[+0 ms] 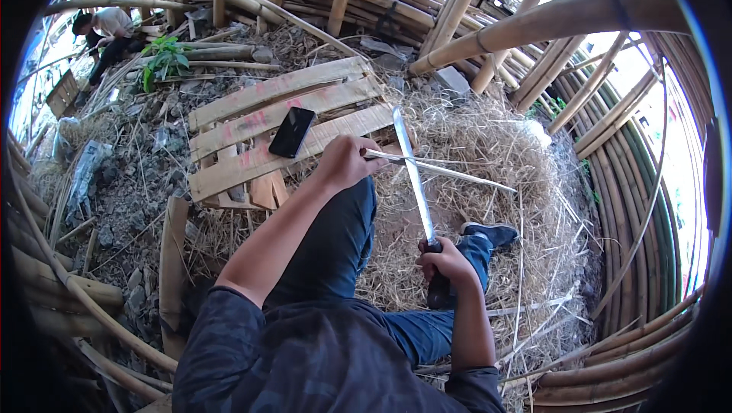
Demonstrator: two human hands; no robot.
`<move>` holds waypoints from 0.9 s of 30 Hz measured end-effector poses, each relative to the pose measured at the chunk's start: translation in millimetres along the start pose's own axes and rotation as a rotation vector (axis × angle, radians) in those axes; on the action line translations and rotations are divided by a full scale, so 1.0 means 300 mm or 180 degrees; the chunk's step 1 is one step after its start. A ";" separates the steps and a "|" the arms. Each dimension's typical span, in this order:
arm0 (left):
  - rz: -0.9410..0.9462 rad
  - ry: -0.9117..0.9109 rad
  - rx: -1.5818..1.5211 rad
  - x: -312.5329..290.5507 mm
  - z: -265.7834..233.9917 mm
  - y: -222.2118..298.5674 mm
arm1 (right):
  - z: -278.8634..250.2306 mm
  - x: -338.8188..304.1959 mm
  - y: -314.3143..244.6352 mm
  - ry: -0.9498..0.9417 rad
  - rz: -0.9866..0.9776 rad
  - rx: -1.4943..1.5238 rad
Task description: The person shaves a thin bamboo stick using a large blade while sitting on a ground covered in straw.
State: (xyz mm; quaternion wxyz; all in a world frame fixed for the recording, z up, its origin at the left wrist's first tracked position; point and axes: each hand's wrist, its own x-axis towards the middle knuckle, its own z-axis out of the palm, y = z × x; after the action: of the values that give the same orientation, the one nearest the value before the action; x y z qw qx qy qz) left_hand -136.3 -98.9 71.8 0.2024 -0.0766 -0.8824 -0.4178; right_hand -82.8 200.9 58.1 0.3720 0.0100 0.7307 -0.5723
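Note:
Between my knees I hold a long knife [413, 177] upright, its narrow blade pointing away from me. My right hand [450, 263] is closed around its black handle. My left hand [345, 161] grips one end of a thin pale bamboo strip [465, 174], which stretches to the right across the blade. Strip and blade cross near the blade's middle, and they appear to touch there. Finer slivers stick out beside the strip. Close to my left hand, a black phone [292, 132] lies on a slatted wooden pallet [221, 181].
Bamboo shavings [488, 135] cover the ground ahead and to the right. Thick bamboo poles [549, 28] slant overhead at the upper right, with stacked bamboo [640, 230] along the right side. A person [110, 28] sits at the far left, near a green plant [164, 61]. Rubble [130, 184] lies left.

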 end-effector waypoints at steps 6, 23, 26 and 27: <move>0.0831 -0.0061 0.0579 -0.027 -0.059 0.089 | 0.053 -0.004 0.050 -0.0099 -0.0018 -0.0074; 0.1370 -0.0469 0.1489 0.034 0.026 0.147 | 0.037 -0.016 0.102 -0.0110 0.0178 0.0234; 0.1360 -0.0472 0.1421 0.028 0.012 0.155 | 0.041 -0.015 0.105 -0.0043 0.0193 0.0463; 0.1425 -0.0456 0.1502 0.027 0.002 0.160 | 0.037 -0.013 0.104 -0.0018 0.0237 0.0527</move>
State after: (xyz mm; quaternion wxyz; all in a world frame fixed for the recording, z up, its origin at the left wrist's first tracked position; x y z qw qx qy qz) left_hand -129.3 -68.0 108.7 0.2387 -0.2488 -0.9281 -0.1406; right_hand -60.3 203.8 33.8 0.3929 0.0662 0.6790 -0.6166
